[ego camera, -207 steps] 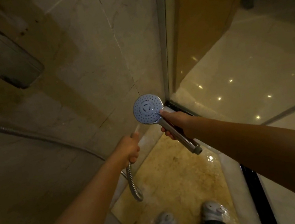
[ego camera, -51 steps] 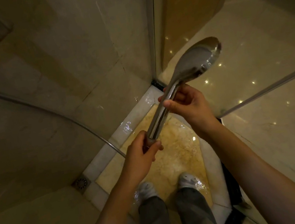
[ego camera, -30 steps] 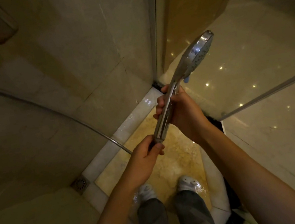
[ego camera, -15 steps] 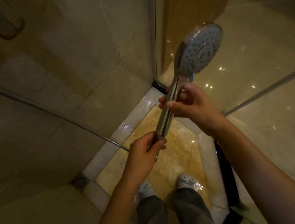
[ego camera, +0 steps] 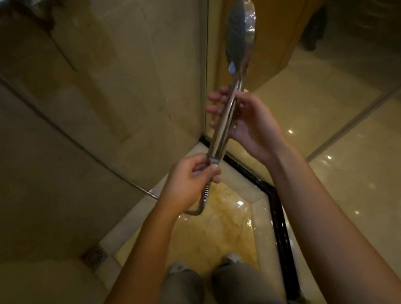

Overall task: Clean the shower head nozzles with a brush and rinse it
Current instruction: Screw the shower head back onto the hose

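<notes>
Shower head (ego camera: 240,29) raised edge-on near glass door corner. Right hand (ego camera: 244,120) grips chrome handle mid-length; left hand (ego camera: 190,177) closed on hose (ego camera: 203,199) joint below. No writing legible.

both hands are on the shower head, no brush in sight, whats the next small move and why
Probably roll the handle so the nozzle face turns toward the camera. The shower head shows edge-on, nozzles hardly visible. The right hand holds the handle mid-length; the left hand pinches the joint where the hose attaches, so a twist there should do it.
</notes>
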Motion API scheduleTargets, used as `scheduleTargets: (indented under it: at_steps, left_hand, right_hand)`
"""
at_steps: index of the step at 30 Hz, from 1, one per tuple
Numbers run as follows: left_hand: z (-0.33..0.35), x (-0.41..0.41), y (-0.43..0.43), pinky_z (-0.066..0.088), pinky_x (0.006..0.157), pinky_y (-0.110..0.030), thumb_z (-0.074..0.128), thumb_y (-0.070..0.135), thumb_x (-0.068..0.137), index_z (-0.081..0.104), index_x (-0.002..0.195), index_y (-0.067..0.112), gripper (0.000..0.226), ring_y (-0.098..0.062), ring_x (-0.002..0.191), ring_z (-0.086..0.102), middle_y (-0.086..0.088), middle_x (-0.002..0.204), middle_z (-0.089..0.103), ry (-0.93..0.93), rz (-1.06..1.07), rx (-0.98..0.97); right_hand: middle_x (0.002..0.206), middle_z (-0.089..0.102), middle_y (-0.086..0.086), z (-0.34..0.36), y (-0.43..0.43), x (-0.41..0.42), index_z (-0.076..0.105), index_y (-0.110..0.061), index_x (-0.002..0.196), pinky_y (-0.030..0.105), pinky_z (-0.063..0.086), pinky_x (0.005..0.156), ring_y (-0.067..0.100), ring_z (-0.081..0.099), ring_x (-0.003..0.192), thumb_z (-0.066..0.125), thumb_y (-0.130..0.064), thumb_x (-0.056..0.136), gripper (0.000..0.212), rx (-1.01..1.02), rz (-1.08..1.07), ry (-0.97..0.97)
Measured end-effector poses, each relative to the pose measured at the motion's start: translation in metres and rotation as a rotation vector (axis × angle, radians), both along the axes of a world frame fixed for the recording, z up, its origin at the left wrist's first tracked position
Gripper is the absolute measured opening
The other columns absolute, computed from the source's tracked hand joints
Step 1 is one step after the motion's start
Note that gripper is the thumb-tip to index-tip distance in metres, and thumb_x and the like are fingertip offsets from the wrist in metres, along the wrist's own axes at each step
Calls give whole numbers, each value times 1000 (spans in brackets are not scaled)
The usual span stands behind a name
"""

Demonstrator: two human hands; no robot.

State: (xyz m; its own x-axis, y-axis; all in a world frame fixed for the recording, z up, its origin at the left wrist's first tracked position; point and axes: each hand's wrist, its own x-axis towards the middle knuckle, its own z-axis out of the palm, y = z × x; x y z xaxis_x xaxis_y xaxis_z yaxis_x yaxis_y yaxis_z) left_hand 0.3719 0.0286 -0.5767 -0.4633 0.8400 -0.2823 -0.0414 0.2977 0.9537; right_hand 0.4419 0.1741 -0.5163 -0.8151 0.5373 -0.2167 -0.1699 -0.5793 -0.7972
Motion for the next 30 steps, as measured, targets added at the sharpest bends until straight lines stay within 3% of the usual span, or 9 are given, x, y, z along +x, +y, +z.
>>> scheduleTargets:
  at_steps: [3,8,13,15,18,20,22,30]
  left_hand:
    - [20,10,-11,54,85,-30,60,11,87,65,85,21,12,-9,78,69,-3,83,71,14,26,35]
    - [48,18,-15,53,86,-33,62,12,85,66,83,23,12,-10,78,69,3,77,71,43,80,97]
    - [68,17,-10,55,87,-37,69,14,81,68,92,23,14,-15,82,71,-4,87,73,39,134,119]
    - [75,16,-8,55,87,-35,72,16,78,68,95,25,20,-15,85,71,-4,91,73,42,195,130]
    - [83,17,-6,56,83,-28,72,11,77,67,90,26,20,-14,84,71,-1,87,73,33,237,172]
    - [88,17,-7,56,77,-24,72,10,78,68,90,24,20,-12,81,71,1,83,74,26,246,192]
    - [89,16,-7,54,70,-20,71,9,78,67,87,27,20,-11,78,72,6,77,74,18,250,204]
    - [89,9,-9,52,71,-22,67,8,82,66,85,25,17,-8,66,68,9,67,71,57,301,208]
  right_hand:
    - [108,66,8,19,-9,16,55,-10,110,37,49,81,17,65,92,36,-12,96,24,28,20,68]
    - [104,65,3,55,-22,24,55,-11,110,35,46,78,18,59,100,46,-5,96,18,239,-40,32]
    - [96,70,-1,86,-24,23,57,-12,112,41,46,87,13,65,91,55,-1,91,24,299,-116,-12]
    - [94,71,-2,94,-23,21,54,-10,121,39,48,90,11,67,90,56,-1,90,32,282,-150,-17]
    - [98,72,3,102,-23,19,48,-12,131,41,46,93,14,66,93,51,-7,95,37,267,-133,-16]
    - [104,71,7,107,-22,18,54,-20,119,39,45,89,17,66,96,44,-8,97,27,272,-77,-22]
    - [110,70,8,112,-22,17,58,-23,113,38,44,87,19,66,99,40,-4,97,31,293,-20,-14]
    - [105,72,8,116,-18,10,51,-7,126,40,52,90,21,68,97,46,8,90,39,313,50,24]
